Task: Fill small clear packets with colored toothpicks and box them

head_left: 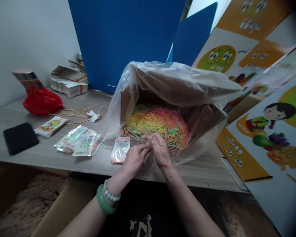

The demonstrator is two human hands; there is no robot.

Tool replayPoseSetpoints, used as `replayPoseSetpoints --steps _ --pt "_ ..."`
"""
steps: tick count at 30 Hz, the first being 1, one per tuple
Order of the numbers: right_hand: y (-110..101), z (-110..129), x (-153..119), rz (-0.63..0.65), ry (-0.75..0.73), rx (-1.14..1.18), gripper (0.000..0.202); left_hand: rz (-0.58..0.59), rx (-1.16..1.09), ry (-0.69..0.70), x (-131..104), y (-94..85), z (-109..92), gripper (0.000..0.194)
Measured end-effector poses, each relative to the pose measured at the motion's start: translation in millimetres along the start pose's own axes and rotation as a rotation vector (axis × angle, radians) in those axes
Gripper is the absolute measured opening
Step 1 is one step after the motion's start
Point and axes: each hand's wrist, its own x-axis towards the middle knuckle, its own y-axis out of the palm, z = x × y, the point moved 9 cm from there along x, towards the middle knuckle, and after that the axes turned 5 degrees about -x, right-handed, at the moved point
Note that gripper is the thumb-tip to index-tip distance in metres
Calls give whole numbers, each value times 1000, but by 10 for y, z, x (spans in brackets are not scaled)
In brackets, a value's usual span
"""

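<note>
My left hand [137, 154] and my right hand [160, 149] meet at the front of an open, plastic-lined cardboard box [129, 102]. Both are closed, fingertips pinched close together; whatever small thing lies between them is too hidden to name. Just beyond them, a heap of thin pink, yellow and green sticks [160, 123] fills the bottom of the box. Beside my left hand lies a small stack of clear printed packets [120, 149]. Farther left, several more packets [82, 143] with coloured sticks inside overlap on the table.
On the table [49, 158] lie a black flat device [21, 138], a printed card pack [51, 126], tan rubber bands [74, 115] and a red plastic bag [41, 100] around a cylinder. Folded cartons [69, 82] stand behind. Large printed boxes [268, 131] crowd the right side.
</note>
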Motion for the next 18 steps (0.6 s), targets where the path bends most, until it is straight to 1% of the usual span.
replayPoseSetpoints --steps 3,4,6,8,10,11,13,15,16,18 --pt "-90 -84 75 -45 2 -27 23 -52 268 -7 76 -39 -65 31" --pt "-109 -120 101 -44 13 -26 24 -51 313 1 116 -31 -87 31" --pt "-143 -165 151 -25 26 -46 26 -25 305 33 219 17 -123 31" --pt "-168 -165 190 35 19 -98 30 1 169 54 332 71 -123 34" --pt "-221 -153 208 89 13 -134 39 12 -103 49 429 103 -84 34" --pt "-279 -154 212 85 17 -140 44 19 -276 44 462 115 -61 33" --pt "-455 -174 207 -6 26 -115 48 40 -596 32 493 139 -19 31" --pt "-577 -239 183 -83 38 -82 42 66 -796 -8 486 174 31 37" --pt "-585 -290 169 -82 51 -71 36 76 -852 -37 475 194 59 39" --pt "-535 -410 135 -35 92 -59 26 75 -919 -95 447 230 110 41"
